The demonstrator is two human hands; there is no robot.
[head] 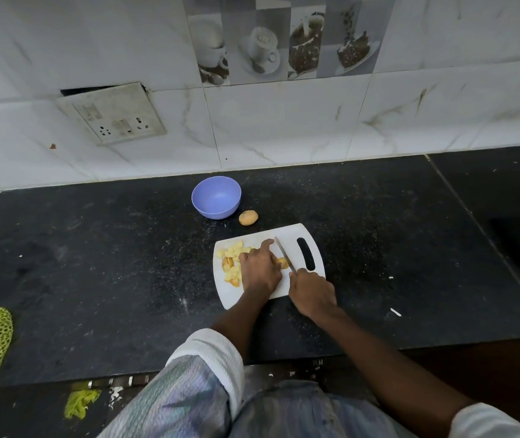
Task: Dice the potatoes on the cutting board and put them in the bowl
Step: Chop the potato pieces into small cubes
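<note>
The left hand (259, 269) presses down on a potato piece (282, 262) on the cutting board (284, 237), seemingly to steady it against the blade; its grip lies curled over the piece, index finger stretched forward; the right hand (311, 290) is clamped round the handle of the knife (284, 253), blade just right of the left fingers; diced potato (231, 259) is heaped at the board's left, clear of the cutting; 1 whole potato (248, 217) waits on the counter (94, 263) beside the bowl (216, 197), which looks empty.

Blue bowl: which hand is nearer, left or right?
Left. The left hand lies on the cutting board over the potato pieces, just below the blue bowl. The right hand, gripping the knife, sits farther down and right.
</note>
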